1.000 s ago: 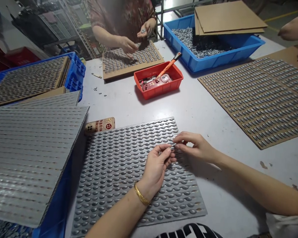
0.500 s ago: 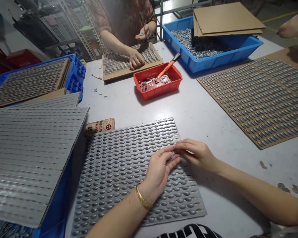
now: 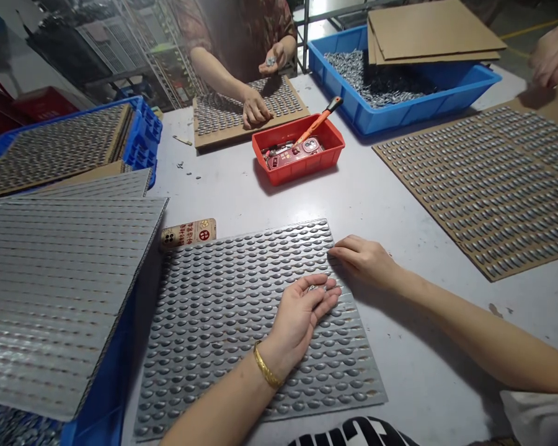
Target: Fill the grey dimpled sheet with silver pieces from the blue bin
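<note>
A grey board (image 3: 223, 310) covered with rows of small metal pieces lies on the white table in front of me. My left hand (image 3: 302, 316) rests on its right part, palm up and fingers curled, cupping a few small metal pieces. My right hand (image 3: 365, 260) sits at the board's right edge, fingertips pinched down on a piece in an upper row; what it grips is too small to make out.
A stack of grey boards (image 3: 56, 291) rests on a blue crate at left. A red tray (image 3: 297, 148) with tools, a blue bin (image 3: 400, 80) of metal pieces and a large brown board (image 3: 488, 179) lie beyond. Across the table, another person's hand (image 3: 255, 111) works.
My right hand has left my left hand and moved up to the board's right edge. My left hand has turned palm up and settled on the board.
</note>
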`<state>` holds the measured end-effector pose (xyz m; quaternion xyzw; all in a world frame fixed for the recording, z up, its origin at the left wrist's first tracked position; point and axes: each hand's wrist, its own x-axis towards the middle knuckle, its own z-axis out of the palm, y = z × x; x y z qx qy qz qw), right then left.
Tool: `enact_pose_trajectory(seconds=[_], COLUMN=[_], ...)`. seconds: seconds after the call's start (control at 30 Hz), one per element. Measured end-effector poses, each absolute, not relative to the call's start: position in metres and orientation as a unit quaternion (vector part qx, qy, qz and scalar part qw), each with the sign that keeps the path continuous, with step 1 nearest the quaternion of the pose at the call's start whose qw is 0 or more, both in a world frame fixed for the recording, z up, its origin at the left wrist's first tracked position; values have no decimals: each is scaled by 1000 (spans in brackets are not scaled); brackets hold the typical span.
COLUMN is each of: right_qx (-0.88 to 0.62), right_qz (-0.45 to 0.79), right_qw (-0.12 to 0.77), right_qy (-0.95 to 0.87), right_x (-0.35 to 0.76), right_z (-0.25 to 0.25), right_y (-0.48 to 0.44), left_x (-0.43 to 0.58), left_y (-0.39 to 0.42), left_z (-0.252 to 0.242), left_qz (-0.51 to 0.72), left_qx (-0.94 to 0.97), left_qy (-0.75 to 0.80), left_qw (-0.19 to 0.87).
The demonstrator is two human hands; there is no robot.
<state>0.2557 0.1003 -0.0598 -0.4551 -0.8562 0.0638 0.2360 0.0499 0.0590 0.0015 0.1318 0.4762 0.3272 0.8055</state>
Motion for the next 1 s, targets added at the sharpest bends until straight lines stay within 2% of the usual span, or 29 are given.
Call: enact_pose_trajectory(seconds=[0.3,0.5,0.67,0.83,1.0], right_qx=[-440,-446,-454,-385,-408], right_qz=[60,111,98,183,234], right_qw=[180,215,272,300,322], right_qy=[-878,-861,-843,-853,-822], right_x=[258,258,246,221,210], right_z=[-57,-58,-34,-11,-11], right_y=[102,99,86,71,70], left_x=[51,50,51,56,59], left_y=[62,65,62,60,59], left_z=[4,7,3,-2,-2], left_qz=[351,373,379,399,403], left_qx=[101,57,85,137,134], left_qy=[467,465,454,414,402], left_qw=[805,800,802,807,811])
